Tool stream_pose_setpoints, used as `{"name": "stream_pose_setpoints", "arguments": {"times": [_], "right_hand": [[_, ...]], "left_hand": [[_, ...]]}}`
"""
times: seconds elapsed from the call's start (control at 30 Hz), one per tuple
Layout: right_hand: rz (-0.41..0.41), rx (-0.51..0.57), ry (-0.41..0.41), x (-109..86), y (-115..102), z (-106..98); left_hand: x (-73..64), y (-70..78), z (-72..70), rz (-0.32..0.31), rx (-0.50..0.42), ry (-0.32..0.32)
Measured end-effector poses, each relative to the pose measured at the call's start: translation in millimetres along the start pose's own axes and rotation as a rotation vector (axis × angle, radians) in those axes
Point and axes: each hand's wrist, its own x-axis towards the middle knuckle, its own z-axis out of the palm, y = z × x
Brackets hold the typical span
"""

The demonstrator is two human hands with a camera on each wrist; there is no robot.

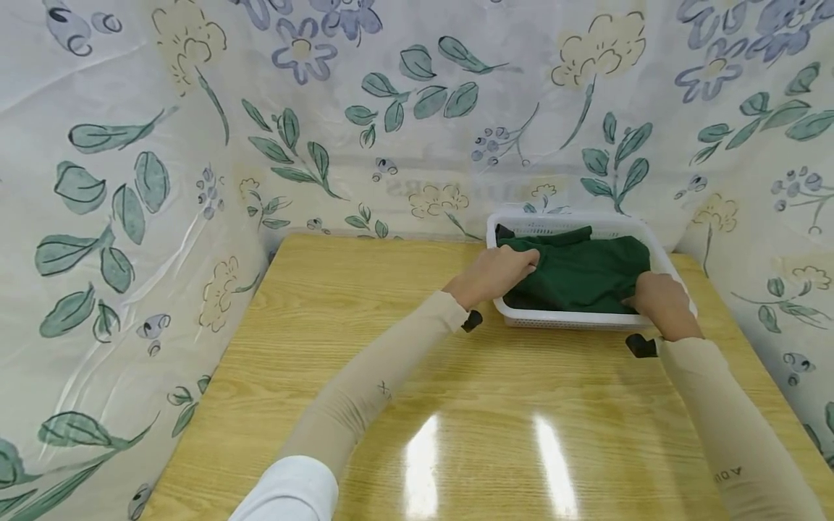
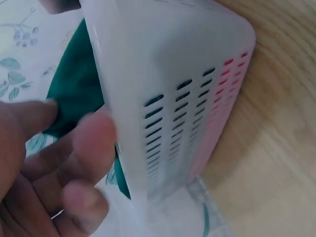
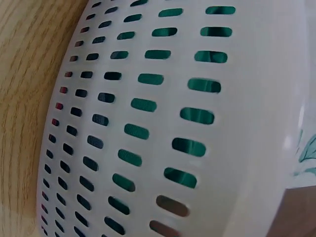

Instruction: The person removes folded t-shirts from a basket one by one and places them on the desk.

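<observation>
A dark green folded cloth lies across the top of a white slotted plastic basket. My left hand grips the cloth's left end, just above the basket's left rim. In the left wrist view, the thumb and fingers of that hand are bent around the green cloth beside the rim. At the opposite end, my right hand reaches over the front right rim and holds the cloth's right edge, its fingertips partly hidden. Through the slots of the basket green fabric shows in the right wrist view.
The basket stands at the back right of a wooden table. Flower-patterned sheeting rises behind the table and on both sides. Darker and reddish items show through the basket's lower slots.
</observation>
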Motion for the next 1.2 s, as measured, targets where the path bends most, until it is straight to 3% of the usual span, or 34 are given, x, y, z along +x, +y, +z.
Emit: {"name": "stream_pose_setpoints", "arguments": {"times": [0.23, 0.37, 0.5, 0.57, 0.63, 0.73, 0.9, 1.0, 1.1, 1.2], "right_hand": [[-0.028, -0.003, 0.040, 1.5, 0.2, 7.0], [0.006, 0.065, 0.050, 2.3, -4.4, 7.3], [0.023, 0.088, 0.047, 2.8, -6.4, 5.4], [0.025, 0.087, 0.043, 2.9, -6.0, 5.0], [0.030, 0.093, 0.042, 2.9, -5.5, 4.8], [0.044, 0.098, 0.040, 3.2, -4.3, 4.4], [0.085, 0.096, 0.029, 2.1, -3.6, 2.5], [0.097, 0.087, 0.017, 1.0, -3.6, 1.7], [0.086, 0.090, 0.008, -0.6, -3.1, 1.6], [0.052, 0.105, 0.011, -1.7, 0.0, 1.9]], "left_hand": [[4.7, -1.7, 0.5, -0.198, -0.544, 0.010], [12.3, -5.0, -1.8, -0.389, -0.853, 0.009], [17.2, -7.7, -4.9, -0.595, -1.227, 0.052], [18.8, -8.2, -6.0, -0.673, -1.403, 0.083], [19.9, -8.0, -6.5, -0.728, -1.520, 0.107], [20.7, -7.9, -6.9, -0.727, -1.493, 0.066], [21.2, -8.8, -6.8, -0.617, -1.233, -0.168], [21.7, -8.4, -7.0, -0.578, -1.181, -0.283], [22.2, -7.3, -6.5, -0.577, -1.169, -0.297], [22.5, -6.2, -4.7, -0.576, -1.138, -0.206]]}}
